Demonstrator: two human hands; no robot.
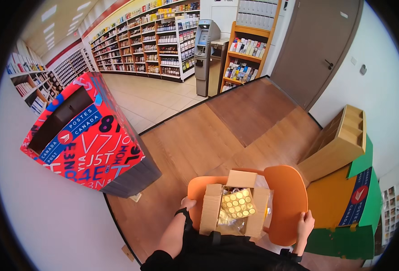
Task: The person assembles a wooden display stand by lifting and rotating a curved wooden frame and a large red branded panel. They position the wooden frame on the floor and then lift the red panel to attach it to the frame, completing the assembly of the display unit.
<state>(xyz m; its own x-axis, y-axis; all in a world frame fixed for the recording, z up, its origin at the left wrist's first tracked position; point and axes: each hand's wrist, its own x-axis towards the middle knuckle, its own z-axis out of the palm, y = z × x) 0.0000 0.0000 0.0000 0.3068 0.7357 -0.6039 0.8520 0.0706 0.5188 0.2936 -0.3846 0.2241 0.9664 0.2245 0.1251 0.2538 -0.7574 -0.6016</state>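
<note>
My left hand (189,203) is closed on the left edge of an orange chair (288,198), and my right hand (305,224) grips its right-hand panel from the outer side. Between the orange parts, close to my body, sits an open cardboard box (211,205) with its flaps spread outward. Inside lies a pack of round gold-topped pieces (238,203) in several rows, with clear plastic wrap around it. The box hides most of the chair's middle, so I cannot tell whether it is one chair or two.
A red printed mailbox (95,158) stands left on the wood floor (199,144). At right are a wooden shelf unit (339,135) and a green and yellow counter (343,198). Farther off stand a grey cash machine (202,58), a card rack (246,47), a brown door (314,45) and stocked shelves (140,45).
</note>
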